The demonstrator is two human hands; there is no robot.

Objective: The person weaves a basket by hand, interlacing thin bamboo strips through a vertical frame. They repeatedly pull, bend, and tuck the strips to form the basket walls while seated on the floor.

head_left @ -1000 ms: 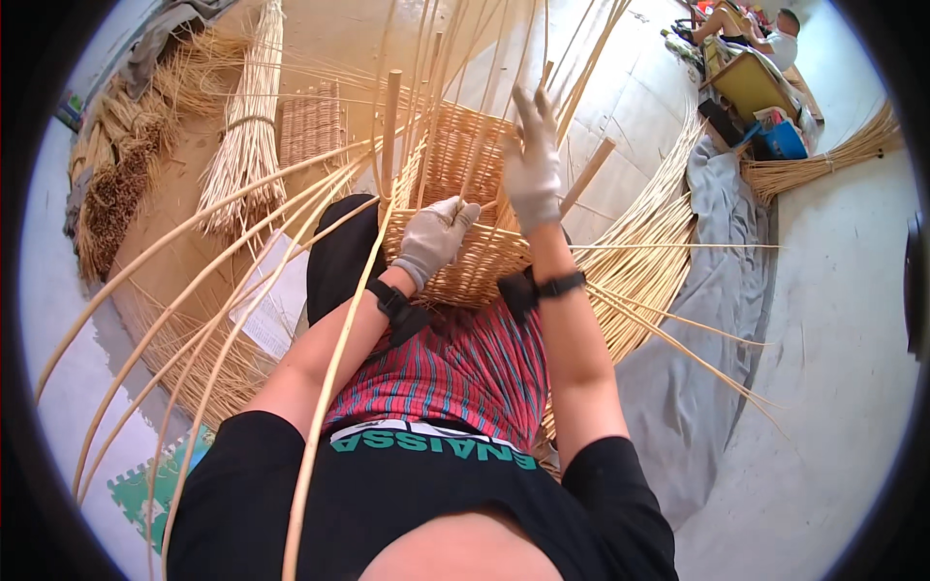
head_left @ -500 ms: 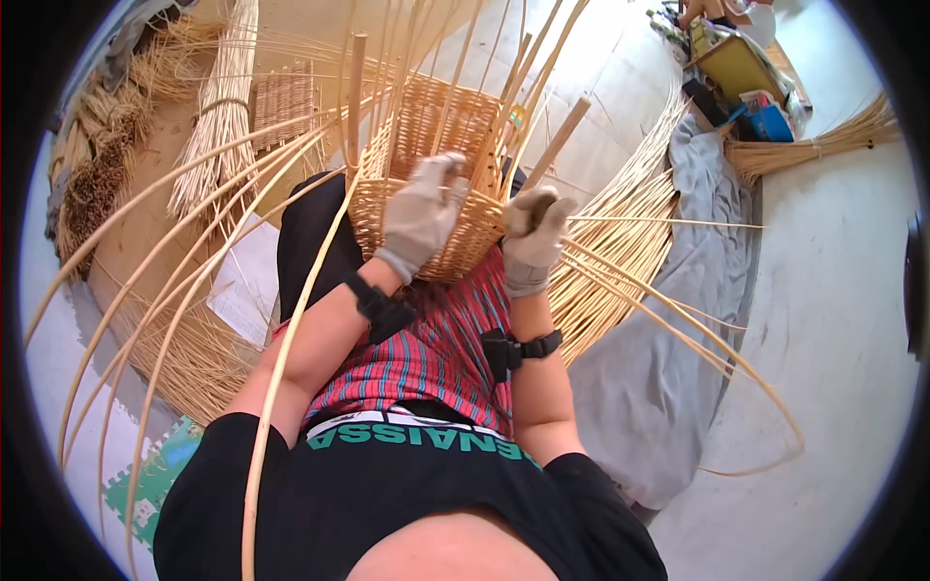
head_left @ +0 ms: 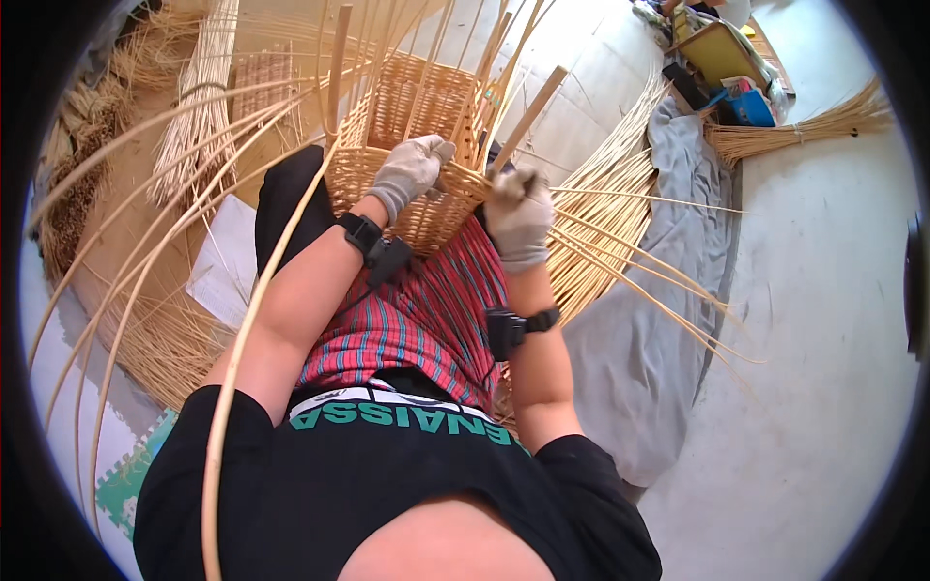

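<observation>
A partly woven wicker basket [head_left: 426,221] rests at my lap, its upright rods fanning upward. Two thick wooden stakes stand at its corners, a left stake [head_left: 339,73] and a right stake [head_left: 528,118]. My left hand [head_left: 407,176], in a pale work glove, is closed on the rim of the near wall, fingers curled over it. At the right corner my right hand [head_left: 520,218], gloved too, makes a fist around wicker rods [head_left: 644,250] whose ends spread out to the right. Its palm side is hidden. Long bent rods [head_left: 170,218] sweep from the basket's left side past my left arm.
A loose spread of rods [head_left: 605,179] lies on grey cloth [head_left: 635,387] at right. Tied rod bundles stand far left [head_left: 203,92] and far right [head_left: 794,134]. A woven panel [head_left: 262,82], a white sheet [head_left: 225,259] and a blue container [head_left: 748,105] are around.
My left hand has moved up from the near wall's face to its rim. A rod that looped far to the right has drawn in and straightened. The whole view has shifted slightly.
</observation>
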